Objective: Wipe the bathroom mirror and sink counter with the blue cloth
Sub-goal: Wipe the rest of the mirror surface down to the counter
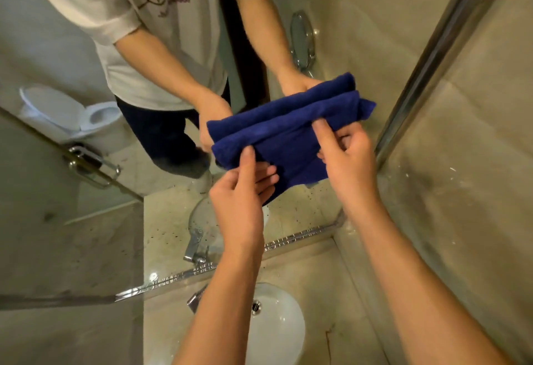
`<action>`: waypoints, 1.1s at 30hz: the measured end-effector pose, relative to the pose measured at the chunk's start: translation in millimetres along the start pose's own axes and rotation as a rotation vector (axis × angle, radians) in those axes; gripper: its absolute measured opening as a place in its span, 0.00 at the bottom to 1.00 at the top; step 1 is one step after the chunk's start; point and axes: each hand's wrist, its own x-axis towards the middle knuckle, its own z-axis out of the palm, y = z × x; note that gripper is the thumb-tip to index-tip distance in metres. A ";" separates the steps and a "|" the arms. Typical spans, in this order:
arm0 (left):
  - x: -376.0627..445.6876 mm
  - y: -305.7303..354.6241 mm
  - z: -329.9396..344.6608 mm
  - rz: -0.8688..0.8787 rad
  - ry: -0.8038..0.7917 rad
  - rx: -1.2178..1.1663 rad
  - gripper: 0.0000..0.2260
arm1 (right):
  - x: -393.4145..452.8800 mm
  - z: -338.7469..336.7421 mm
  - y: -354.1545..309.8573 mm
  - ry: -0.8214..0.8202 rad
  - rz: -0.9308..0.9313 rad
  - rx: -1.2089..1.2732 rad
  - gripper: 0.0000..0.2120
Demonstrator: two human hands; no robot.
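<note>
Only one item carries print: the white T-shirt (121,18) seen reflected in the mirror (72,56). It bears large outlined block letters and a line of purple script below (both mirror-reversed and partly cropped). Neither can be read.

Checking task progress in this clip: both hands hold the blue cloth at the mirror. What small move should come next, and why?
Probably sweep the folded blue cloth sideways across the mirror. The left hand and right hand pinch its lower edge with the cloth up at the glass, and spots show lower down the mirror.
</note>
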 end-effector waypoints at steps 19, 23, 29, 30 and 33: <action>56.0 -100.8 -0.7 1.623 0.014 0.996 0.24 | 7.8 2.2 22.9 0.385 -0.408 -0.486 0.29; 76.6 -112.6 8.2 1.738 0.164 1.103 0.28 | 8.4 16.2 42.7 0.613 -0.720 -0.209 0.18; 87.9 -120.3 24.2 1.749 0.203 1.176 0.30 | 38.0 23.5 69.6 0.558 -1.173 -0.092 0.07; 87.6 -119.7 30.5 1.746 0.195 1.200 0.31 | 44.7 18.5 69.6 0.553 -1.165 -0.059 0.08; 80.6 -116.9 53.0 1.757 0.153 1.225 0.31 | 63.6 -3.5 70.9 0.560 -1.120 0.001 0.10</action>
